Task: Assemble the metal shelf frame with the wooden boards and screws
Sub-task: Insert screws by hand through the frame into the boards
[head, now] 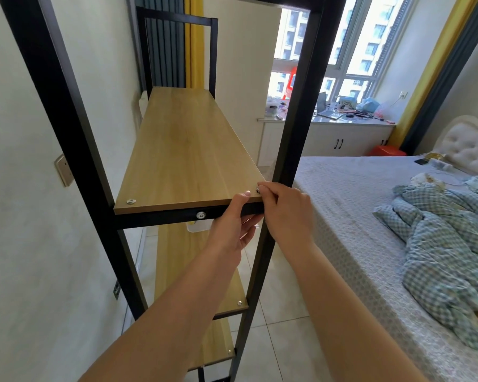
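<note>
At the near right corner of the light wooden shelf board, the right hand pinches a small silver screw (partly hidden), while the left hand grips the board's edge and black metal crossbar.

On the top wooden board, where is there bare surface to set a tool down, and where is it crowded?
The top board is bare from the left front screw back to the far frame. Only its right front corner is crowded: the left hand grips the edge and the right hand pinches a screw.
</note>
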